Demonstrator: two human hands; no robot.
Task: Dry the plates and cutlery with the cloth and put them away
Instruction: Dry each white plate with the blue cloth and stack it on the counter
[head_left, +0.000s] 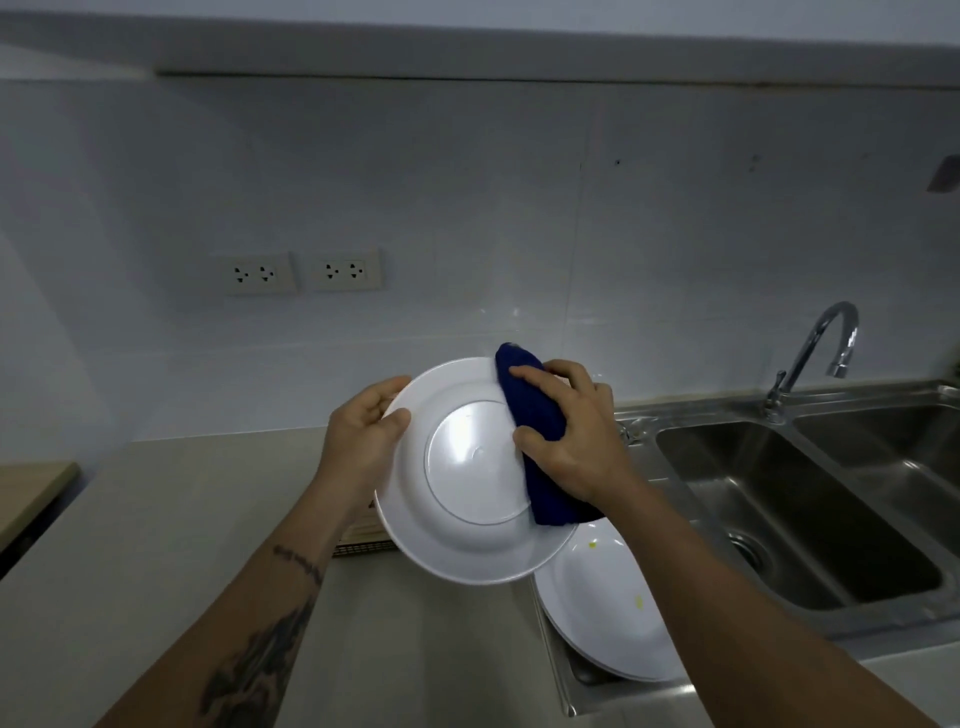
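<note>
**Plate up in the air, cloth pressed on its underside**

So the white plate (470, 499) is held up over the counter edge, tilted with its underside and foot ring facing the camera. The left hand (363, 431) grips it at the left rim, thumb on the near face, fingers curled round behind the edge. The right hand (569, 436) is clamped on a dark blue cloth (535, 441), which is bunched into a long roll and pressed against the right side of the plate, running from the top rim down past the foot ring. Fingers are wrapped over the top of the cloth, thumb tucked under it.

Right below, partly hidden by the held plate and the right forearm, more white plates (608, 608) lie stacked on the steel drainer, the top one with a couple of yellowish specks. Can't tell how many are in there.

To the right is the stainless double sink (810, 519) with a curved tap (821, 348) behind it. A wooden thing (363, 535) peeks out under the left wrist, can't make out what. Grey countertop (156, 545) stretches left, and two double wall sockets (301, 273) sit on the white tiled backsplash.
</note>
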